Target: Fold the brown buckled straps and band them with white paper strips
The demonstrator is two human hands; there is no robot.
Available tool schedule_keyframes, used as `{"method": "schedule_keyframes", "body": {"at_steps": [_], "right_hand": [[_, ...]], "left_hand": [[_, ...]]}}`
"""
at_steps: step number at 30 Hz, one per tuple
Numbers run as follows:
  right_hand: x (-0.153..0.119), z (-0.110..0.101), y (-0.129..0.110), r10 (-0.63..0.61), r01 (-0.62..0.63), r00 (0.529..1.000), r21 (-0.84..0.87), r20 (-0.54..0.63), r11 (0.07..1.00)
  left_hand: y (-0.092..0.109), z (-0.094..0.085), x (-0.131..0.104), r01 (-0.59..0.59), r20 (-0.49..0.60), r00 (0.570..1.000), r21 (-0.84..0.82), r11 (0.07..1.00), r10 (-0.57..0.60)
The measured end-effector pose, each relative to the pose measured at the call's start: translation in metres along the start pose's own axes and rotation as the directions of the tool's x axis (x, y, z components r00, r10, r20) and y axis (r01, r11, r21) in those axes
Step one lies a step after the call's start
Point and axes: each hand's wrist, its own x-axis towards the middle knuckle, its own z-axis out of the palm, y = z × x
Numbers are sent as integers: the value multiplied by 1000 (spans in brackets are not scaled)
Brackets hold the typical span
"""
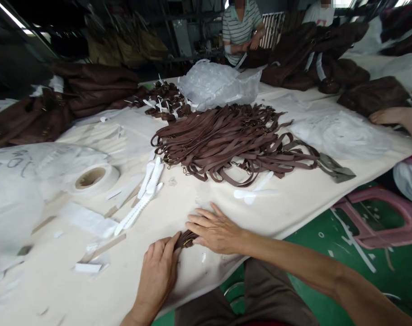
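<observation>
Near the table's front edge lies a small folded brown strap (186, 240) with a bit of gold-coloured metal on it. My left hand (160, 267) is closed on its left end, fingers together and the thumb side hidden. From the right, my right hand (216, 230) lies palm down over the other end, its fingers stretched and spread on the strap and the cloth. How much strap lies beneath the palms is hidden. Beyond my hands is a large heap of brown straps (219, 140) with gold-coloured clasps. White paper strips (255, 194) lie just in front of the heap.
White bundled strips (141, 203) and a tape roll (95, 179) lie left on the cloth-covered table (178, 199). A clear plastic bag (215, 83) and brown bags (100, 90) are farther back. A person (241, 34) stands opposite; another's hand (389, 116) is at right, above a pink stool (378, 217).
</observation>
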Motion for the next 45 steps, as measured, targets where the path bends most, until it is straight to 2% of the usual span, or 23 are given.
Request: {"method": "schedule_keyframes", "body": {"at_steps": [3,5,7,9,11,14,18,21,27,31,33,34,36,38,40,42,45], "right_hand": [[-23,-19,15,125,-122,971,27,-204,992],[-45,-37,34,267,-279,907,11,-324,960],[-64,-53,56,413,-463,835,-58,-362,885],[-77,-63,75,541,-603,782,-159,-308,782],[-81,-69,88,629,-658,753,-240,-196,713],[-77,-76,98,684,-670,728,-249,-41,699],[-67,-84,108,723,-715,686,-111,80,690],[-66,-85,115,713,-715,694,-21,100,699],[-72,-67,118,647,-637,763,176,4,750],[-70,-71,117,588,-549,804,271,-86,790],[-69,-83,114,577,-512,797,307,-178,802],[-69,-90,111,596,-512,776,345,-206,787],[-67,-102,101,669,-539,716,452,-200,711],[-63,-106,86,731,-550,669,571,-134,609],[-55,-98,65,749,-531,661,687,-29,496],[-43,-80,38,730,-513,675,780,108,358],[-22,-48,0,672,-488,689,859,270,155]], "left_hand": [[2,-1,1,40,-5,999,-54,998,-40],[4,-2,2,62,-6,998,-69,996,-62],[6,-3,3,85,-4,996,-80,993,-86],[8,-5,4,102,-2,995,-91,991,-103],[9,-6,5,109,-3,994,-96,989,-110],[10,-6,5,114,4,993,-98,989,-115],[11,-5,3,130,19,992,-108,986,-128],[12,-6,2,165,9,986,-124,978,-165],[13,-2,-1,218,-47,972,-163,962,-228],[7,-3,5,294,17,954,-263,919,-301],[6,-12,13,403,91,913,-345,848,-396],[7,-18,17,467,128,881,-391,793,-455],[11,-33,28,573,191,804,-501,649,-563],[21,-47,40,592,258,764,-645,484,-591],[34,-55,51,545,310,752,-789,284,-582],[50,-57,59,491,354,748,-864,108,-562],[72,-55,62,476,428,757,-879,-33,-494]]}}
